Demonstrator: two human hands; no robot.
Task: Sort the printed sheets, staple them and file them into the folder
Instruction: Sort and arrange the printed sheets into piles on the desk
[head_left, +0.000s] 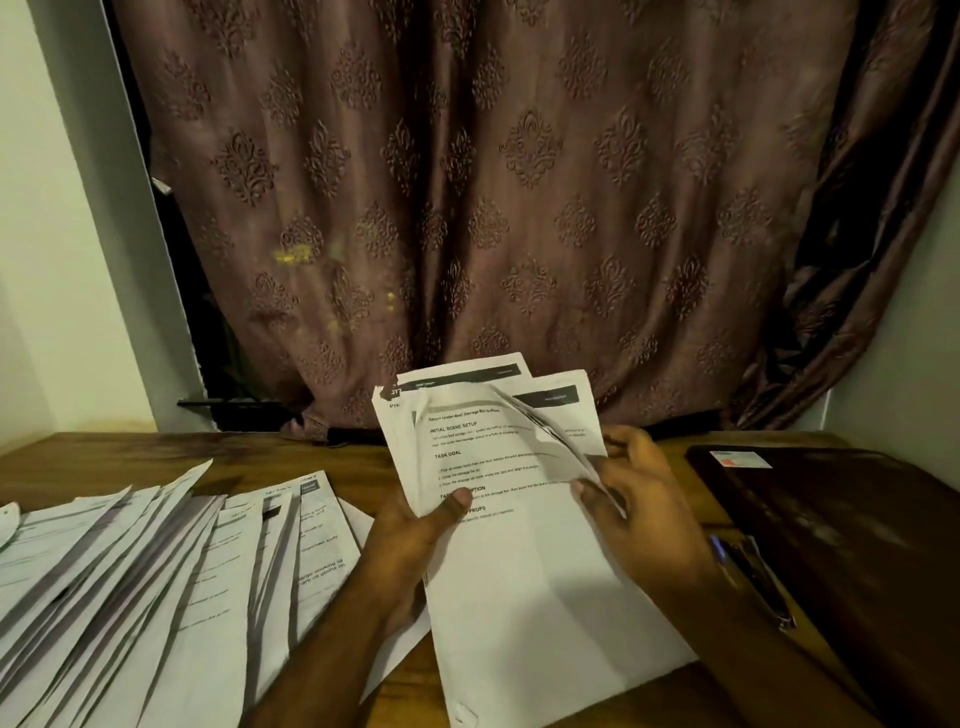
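The left hand (415, 525) grips a small stack of white printed sheets (519, 545) upright above the wooden table (104, 457), thumb pressing the front page, so the right hand (644, 499) can pinch and peel the top sheet's edge for sorting. A fanned spread of white sheets (156, 571) lies left; the dark brown folder (841, 519) waits right.

Fanned sheets (156, 582) cut off at left edge, folder (852, 540) at right, fine print unreadable, stapler (753, 577) blurred

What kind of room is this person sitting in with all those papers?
Probably a room at home used as a small desk corner. A wooden table stands against a heavy patterned curtain, spread printed sheets cover its left side, and a dark folder lies on the right.
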